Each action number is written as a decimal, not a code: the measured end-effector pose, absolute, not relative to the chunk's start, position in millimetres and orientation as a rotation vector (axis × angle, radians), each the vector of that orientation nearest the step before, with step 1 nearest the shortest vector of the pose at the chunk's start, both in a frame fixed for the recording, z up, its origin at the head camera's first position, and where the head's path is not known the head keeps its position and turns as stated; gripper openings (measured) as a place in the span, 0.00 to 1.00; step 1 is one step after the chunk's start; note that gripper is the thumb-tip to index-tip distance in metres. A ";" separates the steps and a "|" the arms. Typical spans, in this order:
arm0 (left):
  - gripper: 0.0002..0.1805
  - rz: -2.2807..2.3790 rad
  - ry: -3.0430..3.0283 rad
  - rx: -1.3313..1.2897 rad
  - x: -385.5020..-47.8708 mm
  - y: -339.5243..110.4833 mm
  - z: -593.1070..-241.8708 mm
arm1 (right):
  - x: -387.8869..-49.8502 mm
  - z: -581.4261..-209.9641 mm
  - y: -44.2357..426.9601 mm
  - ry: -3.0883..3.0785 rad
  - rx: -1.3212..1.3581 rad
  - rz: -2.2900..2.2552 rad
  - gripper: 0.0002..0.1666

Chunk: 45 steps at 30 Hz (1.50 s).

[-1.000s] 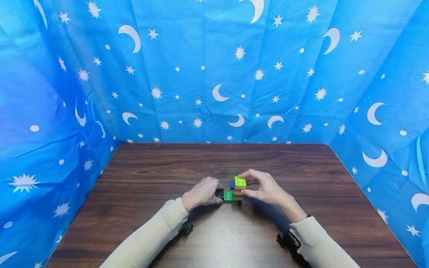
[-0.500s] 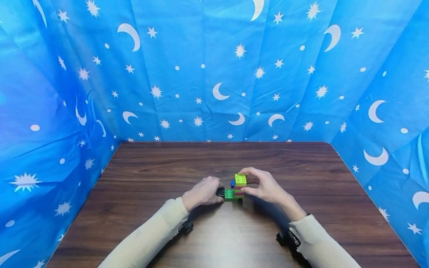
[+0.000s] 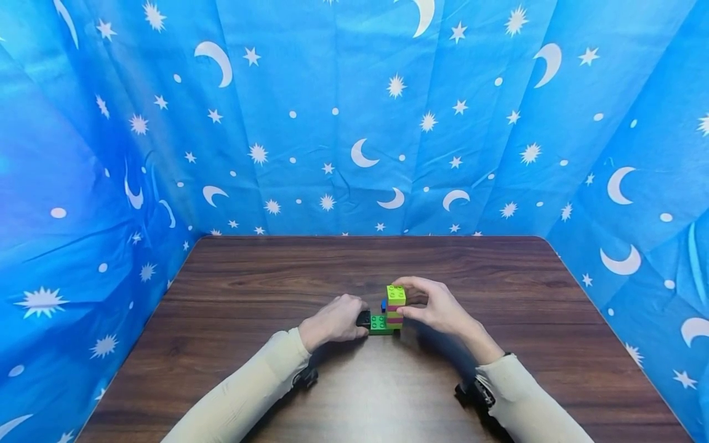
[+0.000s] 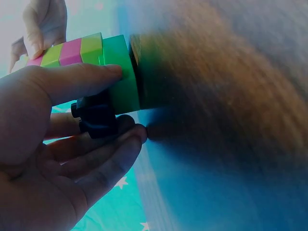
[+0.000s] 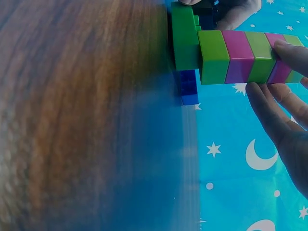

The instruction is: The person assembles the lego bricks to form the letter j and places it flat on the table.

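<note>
A tower of alternating lime and pink toy building bricks (image 5: 239,57) stands on one end of a green brick (image 3: 378,322), low on the table. My right hand (image 3: 440,307) pinches the upper part of this tower between thumb and fingers. With my left hand (image 3: 334,318) I grip the other end of the base. Its thumb (image 4: 91,79) presses on the green brick, and the fingers curl around a black brick (image 4: 98,115) joined there. On the far side a blue brick (image 5: 189,89) sticks out, partly hidden in the head view.
The dark wood-grain table (image 3: 266,264) stretches around the bricks. Blue cloth (image 3: 310,74) with white moons and stars hangs behind and along both sides. A black wrist-worn device (image 3: 475,394) shows under the right cuff, and another (image 3: 304,376) under the left.
The tower's top and my right fingertips have shifted slightly upward in the head view, showing more of the striped side. My left hand stays almost still on the base.
</note>
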<state>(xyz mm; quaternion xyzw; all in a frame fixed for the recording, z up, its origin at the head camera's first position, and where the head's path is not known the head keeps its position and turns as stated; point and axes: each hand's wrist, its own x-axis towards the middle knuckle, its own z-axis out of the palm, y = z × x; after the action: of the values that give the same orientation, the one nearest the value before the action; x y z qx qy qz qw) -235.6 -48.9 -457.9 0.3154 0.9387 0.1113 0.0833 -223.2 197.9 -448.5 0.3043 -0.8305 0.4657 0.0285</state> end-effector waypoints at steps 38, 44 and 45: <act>0.27 0.315 2.879 1.035 -217.7 -56.1 -455.6 | -231.0 -449.0 196.7 -2.692 0.803 1.375 0.30; 0.28 0.345 2.845 1.039 -213.3 -57.0 -451.1 | -232.3 -447.0 196.8 -2.707 0.852 1.332 0.30; 0.28 0.344 2.840 1.041 -212.5 -57.1 -450.4 | -232.3 -447.2 196.8 -2.713 0.854 1.332 0.30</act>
<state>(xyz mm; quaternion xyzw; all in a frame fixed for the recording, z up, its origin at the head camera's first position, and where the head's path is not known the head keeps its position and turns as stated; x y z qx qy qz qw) -212.5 -57.1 -450.4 0.3415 0.9318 0.1130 0.0488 -232.3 196.8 -447.2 0.2720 -0.8638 0.4241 0.0002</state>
